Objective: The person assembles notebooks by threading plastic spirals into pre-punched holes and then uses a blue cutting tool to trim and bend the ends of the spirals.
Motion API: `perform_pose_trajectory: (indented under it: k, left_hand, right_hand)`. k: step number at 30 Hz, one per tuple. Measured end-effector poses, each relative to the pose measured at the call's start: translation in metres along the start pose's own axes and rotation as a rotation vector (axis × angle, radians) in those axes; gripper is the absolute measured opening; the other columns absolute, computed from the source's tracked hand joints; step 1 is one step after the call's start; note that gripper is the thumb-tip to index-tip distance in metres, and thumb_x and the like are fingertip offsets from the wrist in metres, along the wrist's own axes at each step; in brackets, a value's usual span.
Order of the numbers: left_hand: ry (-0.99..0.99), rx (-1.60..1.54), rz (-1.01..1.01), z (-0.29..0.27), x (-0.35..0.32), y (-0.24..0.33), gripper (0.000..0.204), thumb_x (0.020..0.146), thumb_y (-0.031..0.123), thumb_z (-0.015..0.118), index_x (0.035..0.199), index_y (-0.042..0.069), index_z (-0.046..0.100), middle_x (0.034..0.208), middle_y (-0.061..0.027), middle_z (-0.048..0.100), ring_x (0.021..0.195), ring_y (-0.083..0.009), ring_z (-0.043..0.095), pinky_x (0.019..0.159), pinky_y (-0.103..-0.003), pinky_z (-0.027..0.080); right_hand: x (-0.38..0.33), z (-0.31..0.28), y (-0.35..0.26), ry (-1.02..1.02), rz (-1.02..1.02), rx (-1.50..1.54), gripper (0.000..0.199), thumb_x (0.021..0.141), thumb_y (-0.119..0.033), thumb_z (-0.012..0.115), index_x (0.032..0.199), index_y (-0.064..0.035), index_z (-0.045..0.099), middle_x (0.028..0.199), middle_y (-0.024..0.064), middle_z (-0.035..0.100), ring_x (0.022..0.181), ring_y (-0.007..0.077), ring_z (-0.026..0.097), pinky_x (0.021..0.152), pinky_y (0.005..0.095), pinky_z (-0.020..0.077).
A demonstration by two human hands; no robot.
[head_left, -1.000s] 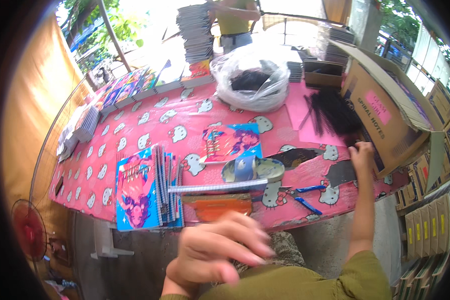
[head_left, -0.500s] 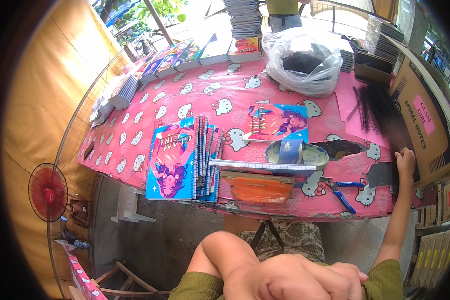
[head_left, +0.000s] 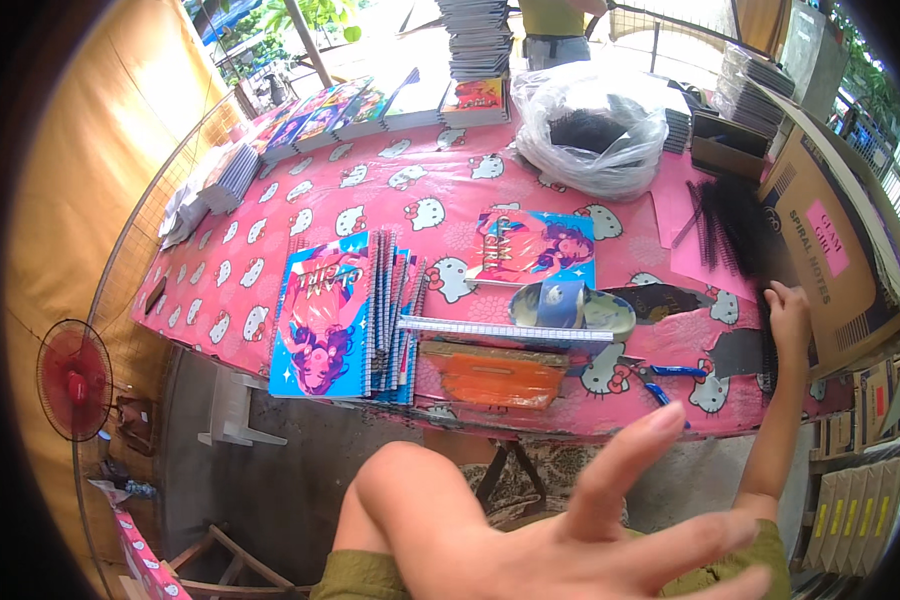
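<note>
The right hand (head_left: 788, 312) reaches out at about 3 o'clock, its fingers (head_left: 775, 292) bent down on the black spiral binding combs (head_left: 732, 222) on the pink tabletop (head_left: 270, 270), but I cannot tell if they grip any. The left hand (head_left: 610, 540) is close to the camera at 6 o'clock, fingers spread wide, holding nothing. Around the middle lie a roll of tape (head_left: 562, 304), a white ruler (head_left: 500, 329), an orange pouch (head_left: 492, 374) and blue pliers (head_left: 665, 382), with spiral notebooks (head_left: 345, 315) at 9 o'clock and a cardboard box (head_left: 830, 250) beside the combs.
</note>
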State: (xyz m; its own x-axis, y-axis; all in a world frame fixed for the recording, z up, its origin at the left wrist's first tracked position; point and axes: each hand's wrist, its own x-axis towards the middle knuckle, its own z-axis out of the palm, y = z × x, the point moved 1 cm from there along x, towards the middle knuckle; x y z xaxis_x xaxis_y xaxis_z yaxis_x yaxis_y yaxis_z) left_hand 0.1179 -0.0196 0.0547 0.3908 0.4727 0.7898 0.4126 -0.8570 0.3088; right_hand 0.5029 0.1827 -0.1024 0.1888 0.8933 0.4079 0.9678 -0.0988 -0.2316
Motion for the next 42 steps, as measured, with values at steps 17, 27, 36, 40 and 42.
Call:
perform_pose_trajectory:
  k: [17, 27, 36, 40, 42]
  left_hand:
    - [0.097, 0.267, -0.444, 0.071, -0.061, -0.138, 0.027, 0.075, 0.025, 0.077, 0.095, 0.009, 0.07, 0.097, -0.0054, 0.068, 0.094, -0.0221, 0.061, 0.098, -0.041, 0.031]
    - [0.121, 0.268, -0.504, 0.072, -0.057, -0.131, 0.017, 0.071, 0.022, 0.081, 0.08, 0.012, 0.072, 0.079, -0.0008, 0.069, 0.079, -0.0151, 0.062, 0.097, -0.04, 0.029]
    - [0.093, 0.265, -0.472, 0.069, -0.065, -0.134, 0.022, 0.071, 0.022, 0.079, 0.088, 0.012, 0.069, 0.086, -0.001, 0.068, 0.081, -0.0191, 0.061, 0.091, -0.038, 0.032]
    - [0.098, 0.251, -0.475, 0.066, -0.067, -0.135, 0.021, 0.072, 0.022, 0.079, 0.088, 0.012, 0.069, 0.087, -0.0013, 0.068, 0.083, -0.0186, 0.062, 0.091, -0.038, 0.032]
    - [0.09, 0.233, -0.493, 0.065, -0.067, -0.134, 0.02, 0.074, 0.022, 0.078, 0.09, 0.012, 0.07, 0.088, -0.0018, 0.069, 0.086, -0.0183, 0.062, 0.093, -0.038, 0.032]
  right_hand:
    - [-0.081, -0.027, -0.199, -0.175, -0.501, 1.031, 0.023, 0.077, -0.004, 0.075, 0.099, -0.0041, 0.072, 0.087, 0.0082, 0.065, 0.072, 0.0149, 0.063, 0.064, 0.0275, 0.0502]
    - [-0.061, -0.028, -0.2, -0.783, -0.408, 1.031, 0.016, 0.082, -0.009, 0.069, 0.097, -0.0043, 0.068, 0.087, 0.0063, 0.065, 0.07, 0.0169, 0.063, 0.059, 0.0296, 0.0493]
    - [-0.088, -0.036, -0.22, -0.106, -0.725, 0.666, 0.014, 0.079, -0.012, 0.071, 0.092, -0.009, 0.066, 0.078, 0.0079, 0.059, 0.064, 0.0271, 0.062, 0.052, 0.0359, 0.0473]
    - [-0.088, -0.034, -0.227, -0.111, -0.752, 0.643, 0.015, 0.079, -0.014, 0.071, 0.09, -0.0093, 0.062, 0.08, 0.0065, 0.058, 0.07, 0.0259, 0.062, 0.053, 0.0367, 0.0484]
    - [-0.088, -0.034, -0.229, -0.123, -0.741, 0.631, 0.016, 0.079, -0.016, 0.07, 0.089, -0.0091, 0.06, 0.079, 0.0062, 0.058, 0.073, 0.026, 0.063, 0.053, 0.0371, 0.0489]
